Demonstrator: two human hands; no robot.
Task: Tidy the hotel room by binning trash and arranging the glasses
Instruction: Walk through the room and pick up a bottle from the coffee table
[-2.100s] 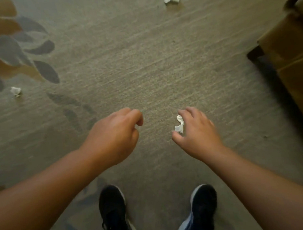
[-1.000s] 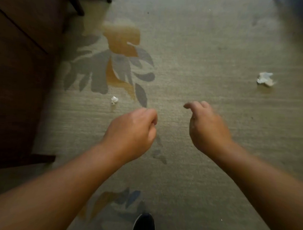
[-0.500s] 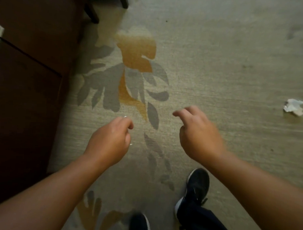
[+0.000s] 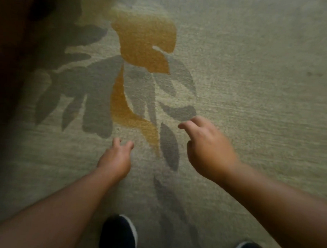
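L hand (image 4: 116, 157): reaches fwd and down to carpet (image 4: 254, 90), thumb and fingers spread apart, nothing seen between them. R hand (image 4: 210, 150): above carpet, fingers loosely curled, palm hidden, so contents can't be told. Trash: not discernible, so location, long axis and heading can't be told. Two dark shoes (image 4: 119, 234) at bottom edge.

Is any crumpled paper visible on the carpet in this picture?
No, the carpet shows only its woven leaf pattern around the left hand and the right hand.
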